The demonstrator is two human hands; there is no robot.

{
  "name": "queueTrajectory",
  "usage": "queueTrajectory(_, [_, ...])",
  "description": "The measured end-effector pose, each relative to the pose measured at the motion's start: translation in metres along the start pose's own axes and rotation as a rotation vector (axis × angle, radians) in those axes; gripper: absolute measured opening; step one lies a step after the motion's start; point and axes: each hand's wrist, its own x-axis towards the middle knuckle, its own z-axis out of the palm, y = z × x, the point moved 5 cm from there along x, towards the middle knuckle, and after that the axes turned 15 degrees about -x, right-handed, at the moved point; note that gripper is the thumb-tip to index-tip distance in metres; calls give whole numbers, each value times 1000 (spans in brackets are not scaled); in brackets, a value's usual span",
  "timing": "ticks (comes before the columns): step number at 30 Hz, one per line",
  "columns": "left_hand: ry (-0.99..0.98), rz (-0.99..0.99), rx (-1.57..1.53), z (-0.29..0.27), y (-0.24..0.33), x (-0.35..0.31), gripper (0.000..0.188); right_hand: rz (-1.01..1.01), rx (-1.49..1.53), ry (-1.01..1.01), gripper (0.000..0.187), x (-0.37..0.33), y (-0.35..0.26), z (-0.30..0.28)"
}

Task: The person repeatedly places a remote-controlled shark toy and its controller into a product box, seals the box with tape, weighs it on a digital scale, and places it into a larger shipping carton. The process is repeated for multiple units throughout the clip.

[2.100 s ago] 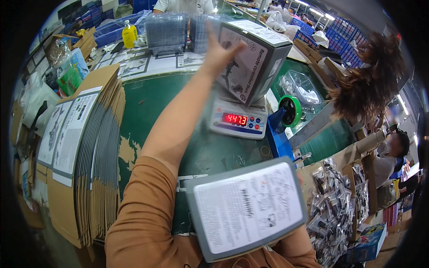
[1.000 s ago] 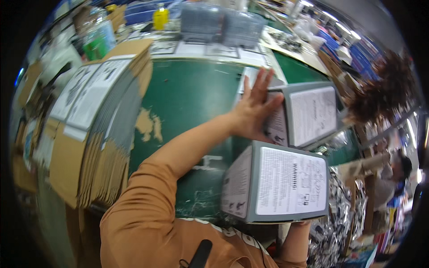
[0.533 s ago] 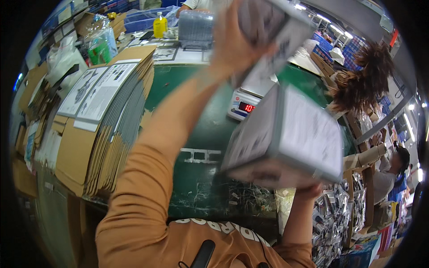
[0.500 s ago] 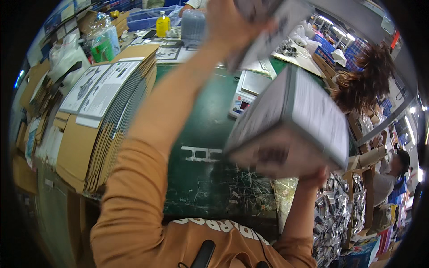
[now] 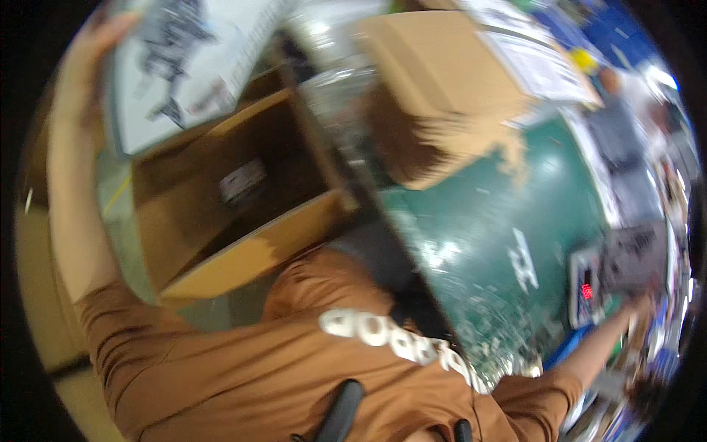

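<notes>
My left hand [image 5: 99, 44] is raised at the far left, its fingers closed around the edge of a white printed box [image 5: 210, 55] with a dark picture on it. This box is tilted above the back of an open cardboard carton [image 5: 254, 254]. At the right, my right hand [image 5: 641, 303] grips the near edge of a second printed box [image 5: 632, 258], grey in the blur. That box rests on or just over a weighing scale [image 5: 585, 302] with a lit red display. Its underside contact is hidden, and the right fingers are smeared by motion.
The green tabletop [image 5: 508, 199] lies between the carton and the scale. A stack of flattened brown cardboard [image 5: 434, 66] sits on its far left part, with printed sheets [image 5: 534, 62] on top. Inside the carton lies a small pale label [image 5: 243, 182]. Another person [image 5: 641, 96] is at the far right.
The view has swung left, bringing the open carton in. My left hand has carried its box leftward over the carton; my right hand has brought the other box to the scale.
</notes>
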Motion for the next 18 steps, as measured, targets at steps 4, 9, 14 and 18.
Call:
queueTrajectory(4, [-237,-540,287,14,-153,-108,96,108,200,-56,70,-7,-9,-25])
queueTrajectory(9, [-825,-871,277,144,-298,-249,108,-199,-36,-68,49,-80,-64,-62])
queueTrajectory(14, [-973,-1024,330,238,-395,-390,93,-364,-440,-224,56,-175,-104,-97])
queueTrajectory(18, [-569,-1433,203,270,-475,-457,76,-417,-575,-264,61,-230,-126,-138])
